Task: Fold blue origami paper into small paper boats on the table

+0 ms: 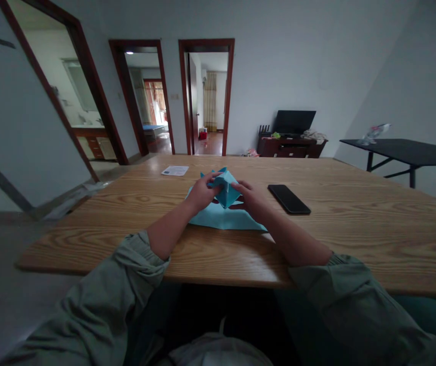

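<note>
Between my two hands is a folded piece of blue paper [225, 189], with creased, pointed faces turned toward me. My left hand [205, 190] grips its left side, the thumb pressed on the near face. At its right side, my right hand [249, 197] pinches the edge, with the other fingers partly below it. A larger light-blue sheet of paper [223, 219] lies on the table under the folded piece, its near edge slightly creased. The undersides of the fold and some fingertips are hidden.
A black phone [288, 199] lies on the wooden table [355, 218] to the right. A white printed card [175, 171] lies at the far left. Beyond are a black folding table [404, 148] with a clear plastic item, and a television [294, 123] on a cabinet.
</note>
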The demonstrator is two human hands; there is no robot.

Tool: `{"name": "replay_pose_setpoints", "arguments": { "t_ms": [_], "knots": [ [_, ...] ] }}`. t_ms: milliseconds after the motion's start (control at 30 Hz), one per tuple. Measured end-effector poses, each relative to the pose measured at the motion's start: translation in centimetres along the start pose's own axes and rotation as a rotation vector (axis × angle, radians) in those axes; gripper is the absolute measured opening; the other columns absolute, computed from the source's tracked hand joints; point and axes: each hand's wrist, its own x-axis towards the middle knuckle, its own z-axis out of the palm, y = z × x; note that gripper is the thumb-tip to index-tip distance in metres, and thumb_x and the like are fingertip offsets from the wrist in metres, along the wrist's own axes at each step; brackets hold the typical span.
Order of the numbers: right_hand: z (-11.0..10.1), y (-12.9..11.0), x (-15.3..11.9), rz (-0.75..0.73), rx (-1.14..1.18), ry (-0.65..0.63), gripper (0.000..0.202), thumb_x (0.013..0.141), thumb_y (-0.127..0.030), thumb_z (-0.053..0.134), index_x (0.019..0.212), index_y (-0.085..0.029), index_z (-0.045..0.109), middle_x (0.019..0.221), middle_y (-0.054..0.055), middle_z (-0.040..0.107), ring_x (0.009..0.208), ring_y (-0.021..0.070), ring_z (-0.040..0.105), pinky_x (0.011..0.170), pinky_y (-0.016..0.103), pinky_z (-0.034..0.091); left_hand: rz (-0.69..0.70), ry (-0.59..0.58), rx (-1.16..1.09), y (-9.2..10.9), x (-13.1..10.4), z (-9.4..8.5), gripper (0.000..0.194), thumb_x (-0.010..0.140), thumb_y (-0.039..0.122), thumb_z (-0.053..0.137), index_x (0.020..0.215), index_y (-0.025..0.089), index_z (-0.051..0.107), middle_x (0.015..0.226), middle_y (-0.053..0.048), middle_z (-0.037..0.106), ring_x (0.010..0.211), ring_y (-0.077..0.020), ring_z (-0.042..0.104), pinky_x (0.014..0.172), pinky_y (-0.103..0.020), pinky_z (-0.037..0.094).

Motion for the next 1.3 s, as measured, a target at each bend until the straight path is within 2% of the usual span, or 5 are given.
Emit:
{"name": "replay_pose_setpoints", "arguments": {
  "t_ms": [167,400,567,833,1300],
  "knots": [
    [-0.4,0.0,0.4,-0.146,-0.160,0.191,0.039,0.074,-0.049,0.066,0.102,-0.022,0.062,0.085,0.004,0.065,0.071,0.0179,0.062,0.058,0.032,0.056,-0.044,-0.074,-0.224,1.0,-0.7,0.6,0.054,0.080,0.044,0.061,0.129,0.025,0.051,0.119,-0.009,0.055,0.098,-0.0223,0.059,0.071,-0.032,0.055],
    [0.0,0.2,0.3,-0.404,-0.410,0.215,0.043,0.076,-0.054,0.061,0.102,-0.020,0.063,0.075,0.002,0.060,0.066,0.0156,0.056,0.056,0.028,0.051,-0.029,-0.010,-0.161,0.9,-0.5,1.1,0.064,0.071,0.040,0.071,0.128,0.021,0.047,0.106,-0.006,0.060,0.089,-0.0180,0.061,0.076,-0.031,0.053],
    [0.3,-0.1,-0.3,-0.335,-0.289,0.094,0.047,0.075,-0.052,0.062,0.112,-0.023,0.058,0.081,0.002,0.060,0.069,0.0167,0.057,0.049,0.026,0.051,-0.002,0.077,-0.115,0.7,0.0,0.7,0.043,0.071,0.032,0.069,0.110,0.018,0.057,0.099,-0.006,0.063,0.084,-0.0186,0.061,0.071,-0.031,0.053],
    [-0.5,-0.4,0.2,-0.139,-0.045,-0.091,0.051,0.082,-0.059,0.041,0.116,-0.024,0.056,0.107,0.007,0.062,0.083,0.0203,0.061,0.058,0.030,0.054,0.009,-0.083,-0.154,0.9,0.2,-0.7,0.048,0.070,0.035,0.074,0.111,0.016,0.059,0.109,-0.011,0.064,0.089,-0.0228,0.063,0.071,-0.036,0.053],
    [-0.5,-1.1,-0.9,-0.364,-0.407,-0.088,0.053,0.072,-0.045,0.069,0.120,-0.025,0.057,0.110,0.004,0.062,0.085,0.0173,0.059,0.069,0.029,0.049,0.019,-0.312,0.061,0.7,0.2,-1.6,0.058,0.065,0.035,0.079,0.115,0.017,0.055,0.107,-0.011,0.064,0.096,-0.0233,0.062,0.082,-0.037,0.049]
  ]
}}
